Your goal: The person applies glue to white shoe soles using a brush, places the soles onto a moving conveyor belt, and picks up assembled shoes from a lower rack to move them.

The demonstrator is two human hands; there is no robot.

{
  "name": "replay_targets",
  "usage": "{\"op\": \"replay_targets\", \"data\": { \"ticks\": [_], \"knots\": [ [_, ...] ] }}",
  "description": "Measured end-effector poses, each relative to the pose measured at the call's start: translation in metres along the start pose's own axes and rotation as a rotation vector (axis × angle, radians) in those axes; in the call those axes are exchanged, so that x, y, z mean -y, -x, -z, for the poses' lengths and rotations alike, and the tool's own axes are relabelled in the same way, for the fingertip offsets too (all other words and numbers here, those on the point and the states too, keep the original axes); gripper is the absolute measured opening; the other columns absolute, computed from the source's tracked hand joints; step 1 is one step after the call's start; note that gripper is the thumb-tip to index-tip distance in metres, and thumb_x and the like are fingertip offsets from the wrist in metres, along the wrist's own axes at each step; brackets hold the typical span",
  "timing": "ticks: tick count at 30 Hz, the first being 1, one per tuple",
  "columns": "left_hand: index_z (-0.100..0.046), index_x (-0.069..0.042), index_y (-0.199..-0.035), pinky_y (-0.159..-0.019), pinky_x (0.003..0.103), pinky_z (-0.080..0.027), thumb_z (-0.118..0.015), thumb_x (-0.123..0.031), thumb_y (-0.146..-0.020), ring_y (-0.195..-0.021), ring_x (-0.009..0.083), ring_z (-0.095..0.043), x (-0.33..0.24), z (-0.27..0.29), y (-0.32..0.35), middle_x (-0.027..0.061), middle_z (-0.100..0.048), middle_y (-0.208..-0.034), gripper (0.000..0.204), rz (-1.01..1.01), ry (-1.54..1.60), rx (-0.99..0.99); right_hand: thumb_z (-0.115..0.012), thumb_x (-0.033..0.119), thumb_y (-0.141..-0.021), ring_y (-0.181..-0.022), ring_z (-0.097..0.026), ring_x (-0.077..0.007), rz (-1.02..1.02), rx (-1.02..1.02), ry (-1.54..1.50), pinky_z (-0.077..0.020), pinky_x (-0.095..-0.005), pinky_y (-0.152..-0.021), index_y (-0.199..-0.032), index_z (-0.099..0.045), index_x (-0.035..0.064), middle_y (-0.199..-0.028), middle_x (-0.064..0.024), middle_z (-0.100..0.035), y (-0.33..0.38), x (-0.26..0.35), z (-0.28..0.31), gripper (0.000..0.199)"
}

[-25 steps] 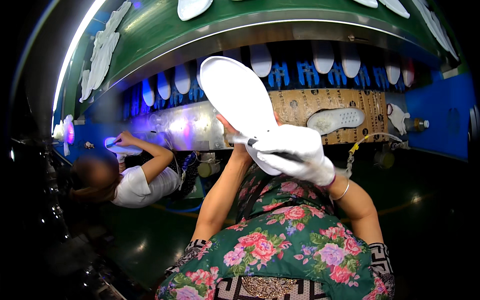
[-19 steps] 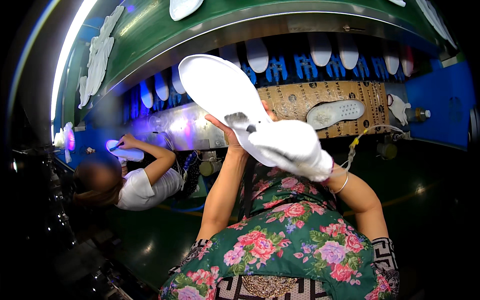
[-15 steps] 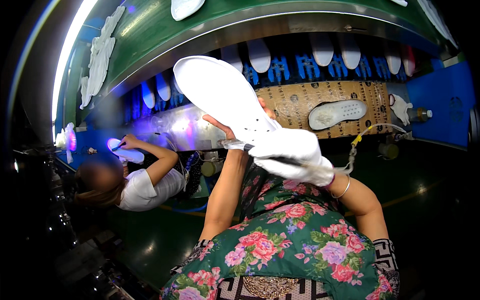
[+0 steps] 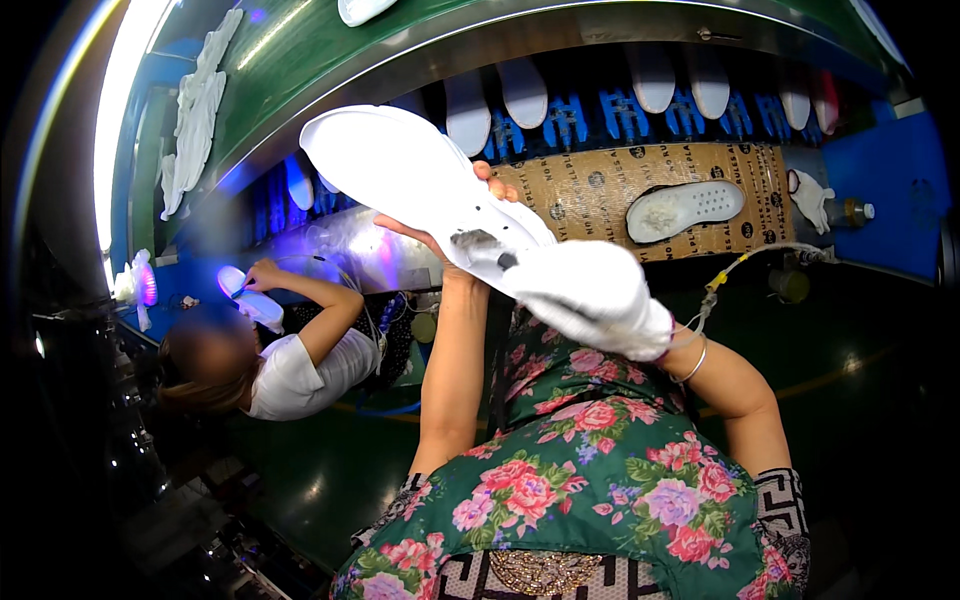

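Both hands grip white sole — co-worker left, conveyor behind.

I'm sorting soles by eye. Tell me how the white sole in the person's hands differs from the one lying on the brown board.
The held sole is lifted in the air and tilted; the sole on the board lies flat and untouched. The held one shows a smooth plain face and looks larger, being nearer the camera; the other shows a dotted, rough-looking face. Both are white and shoe-shaped.

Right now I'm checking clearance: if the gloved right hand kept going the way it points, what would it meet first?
Probably the white sole itself: the right hand points up-left with its small tool already at the sole held by the left hand. Depth is unclear.
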State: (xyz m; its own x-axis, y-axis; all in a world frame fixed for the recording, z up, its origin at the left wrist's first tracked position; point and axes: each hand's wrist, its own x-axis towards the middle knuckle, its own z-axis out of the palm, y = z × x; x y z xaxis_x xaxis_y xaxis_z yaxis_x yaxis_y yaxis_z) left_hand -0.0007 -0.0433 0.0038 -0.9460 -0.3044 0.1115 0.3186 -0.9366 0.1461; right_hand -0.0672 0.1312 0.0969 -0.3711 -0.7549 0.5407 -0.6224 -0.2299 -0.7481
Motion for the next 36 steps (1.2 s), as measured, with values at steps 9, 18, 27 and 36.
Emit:
{"op": "replay_targets", "data": {
  "ticks": [9, 18, 27, 36],
  "knots": [
    [-0.050, 0.005, -0.119, -0.070, 0.046, -0.054, -0.040, -0.101, -0.054, -0.084, 0.0342, -0.062, -0.009, -0.009, -0.002, 0.0221, -0.061, -0.096, 0.126, 0.029, -0.037, -0.069, -0.075, 0.004, -0.077, -0.082, -0.071, -0.0244, -0.194, -0.036, -0.141, -0.0558, -0.0329, -0.074, -0.098, -0.074, 0.0057, -0.093, -0.0102, -0.073, -0.003, 0.001, 0.001, 0.022],
    [-0.046, 0.003, -0.133, -0.062, 0.045, -0.062, -0.034, -0.097, -0.065, -0.081, 0.0366, -0.070, -0.036, 0.004, -0.007, 0.0260, -0.063, -0.104, 0.121, 0.214, -0.229, -0.045, -0.075, 0.009, -0.078, -0.077, -0.070, -0.0251, -0.251, 0.181, -0.367, -0.0559, -0.0329, -0.070, -0.098, -0.073, 0.0084, -0.088, -0.0095, -0.071, 0.004, 0.009, -0.007, 0.020],
    [-0.039, -0.001, -0.142, -0.059, 0.043, -0.064, -0.042, -0.087, -0.075, -0.082, 0.0355, -0.071, -0.032, -0.006, -0.020, 0.0262, -0.064, -0.106, 0.109, 0.363, -0.346, -0.152, -0.077, 0.002, -0.074, -0.076, -0.069, -0.0265, 0.049, 0.231, 0.040, -0.0563, -0.0341, -0.067, -0.106, -0.071, 0.0069, -0.088, -0.0114, -0.071, 0.013, 0.007, -0.018, 0.033],
    [-0.043, -0.004, -0.143, -0.082, 0.044, -0.060, -0.054, -0.071, -0.083, -0.108, 0.0322, -0.065, -0.033, 0.001, -0.021, 0.0204, -0.058, -0.130, 0.091, 0.512, -0.539, -0.418, -0.074, 0.006, -0.078, -0.077, -0.070, -0.0261, 0.011, 0.202, -0.013, -0.0564, -0.0326, -0.070, -0.105, -0.070, 0.0077, -0.093, -0.0094, -0.071, 0.007, -0.002, -0.010, 0.027]
  ]
}}
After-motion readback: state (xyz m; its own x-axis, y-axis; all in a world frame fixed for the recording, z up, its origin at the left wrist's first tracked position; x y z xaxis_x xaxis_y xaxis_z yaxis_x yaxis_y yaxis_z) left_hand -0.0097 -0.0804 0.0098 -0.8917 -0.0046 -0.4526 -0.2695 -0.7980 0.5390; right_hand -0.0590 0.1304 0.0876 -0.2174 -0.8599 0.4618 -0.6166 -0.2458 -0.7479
